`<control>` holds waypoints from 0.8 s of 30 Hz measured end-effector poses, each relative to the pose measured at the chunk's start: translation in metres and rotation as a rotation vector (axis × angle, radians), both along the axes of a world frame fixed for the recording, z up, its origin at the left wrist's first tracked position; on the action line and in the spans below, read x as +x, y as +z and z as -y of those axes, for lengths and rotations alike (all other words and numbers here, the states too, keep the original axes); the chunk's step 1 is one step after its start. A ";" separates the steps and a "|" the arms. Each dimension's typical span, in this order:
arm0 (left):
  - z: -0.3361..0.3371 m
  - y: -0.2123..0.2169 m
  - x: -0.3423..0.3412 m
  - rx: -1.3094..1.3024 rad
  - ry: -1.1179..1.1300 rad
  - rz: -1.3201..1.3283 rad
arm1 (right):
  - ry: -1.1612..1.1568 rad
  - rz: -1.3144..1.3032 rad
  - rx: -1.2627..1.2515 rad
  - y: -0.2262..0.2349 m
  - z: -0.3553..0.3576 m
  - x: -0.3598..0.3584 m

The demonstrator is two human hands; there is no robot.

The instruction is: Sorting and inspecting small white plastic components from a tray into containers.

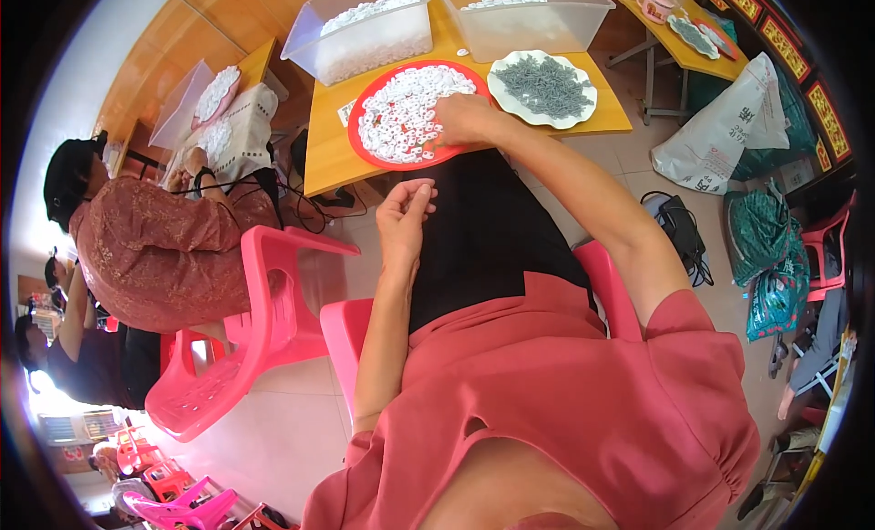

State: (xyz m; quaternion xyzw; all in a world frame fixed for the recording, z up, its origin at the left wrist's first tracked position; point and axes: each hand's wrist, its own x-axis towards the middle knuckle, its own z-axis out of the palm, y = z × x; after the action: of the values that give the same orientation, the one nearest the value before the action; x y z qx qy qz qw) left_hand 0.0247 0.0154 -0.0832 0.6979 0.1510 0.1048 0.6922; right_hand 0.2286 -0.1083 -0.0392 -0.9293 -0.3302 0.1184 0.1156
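Note:
A round red tray (358, 152) on the table holds many small white pieces with holes (401, 111). My right hand (465, 120) reaches into its right side, fingers bent down among the pieces. What those fingertips grip, if anything, is hidden. Over my lap, just off the table's near edge, my left hand (403, 222) is raised with its fingers curled and the thumb close against them. Anything between them is too small to make out. Right of the tray, a white scalloped plate (498, 91) bears a heap of small grey rod-shaped pieces (547, 85).
Two clear plastic bins (378, 51) (538, 29) with white pieces stand at the table's (330, 170) back. To my left, a person (164, 247) sits by a pink chair (264, 339). A white sack (711, 133) and green bags (761, 238) lie on the right.

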 end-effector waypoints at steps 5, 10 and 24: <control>-0.015 0.014 0.030 0.090 0.056 0.116 | 0.045 0.036 0.163 -0.005 0.019 0.003; 0.003 0.031 0.054 -0.124 0.028 0.127 | 0.127 -0.172 0.612 -0.004 0.049 -0.024; -0.016 0.002 0.024 -0.777 0.061 -0.155 | 0.336 0.412 0.922 -0.023 0.032 -0.096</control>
State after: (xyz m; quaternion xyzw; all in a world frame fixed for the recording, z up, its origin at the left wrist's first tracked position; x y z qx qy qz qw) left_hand 0.0489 0.0313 -0.0809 0.3852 0.2517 0.0075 0.8878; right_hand 0.1324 -0.1404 -0.0619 -0.7203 -0.5084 -0.2072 0.4241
